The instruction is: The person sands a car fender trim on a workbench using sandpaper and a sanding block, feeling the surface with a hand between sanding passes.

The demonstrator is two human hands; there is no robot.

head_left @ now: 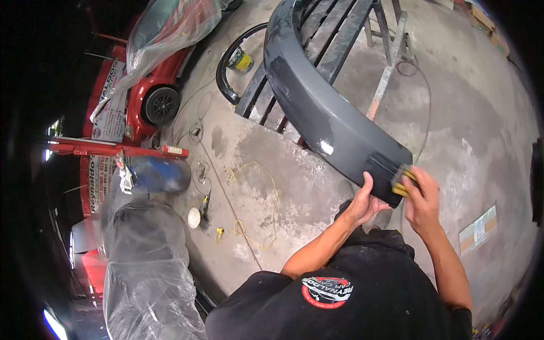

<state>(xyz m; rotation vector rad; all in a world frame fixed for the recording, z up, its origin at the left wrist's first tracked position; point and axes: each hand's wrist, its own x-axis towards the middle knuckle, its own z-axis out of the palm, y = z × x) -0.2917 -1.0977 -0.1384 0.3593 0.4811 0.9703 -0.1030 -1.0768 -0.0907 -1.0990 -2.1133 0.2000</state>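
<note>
A long curved dark-grey fender flare (334, 113) lies across a slatted metal stand, its near end reaching toward me. Wet, glossy patches show on its surface. My left hand (365, 205) grips the lower corner of that near end, thumb on top and fingers underneath. Against the end face, my right hand (422, 198) is closed around a yellow-and-grey sanding pad (402, 181), which touches the panel near a dark streaked area. Part of the pad is hidden by my fingers.
Under the panel stands the slatted stand (258, 93), with a second black arch trim (224, 71) and a yellow-labelled bucket (241, 61) beside it. Cords (238, 226) and a polisher-like tool (198, 215) lie on the floor at left. Plastic-draped items (150, 260) and a red car (147, 107) are further left.
</note>
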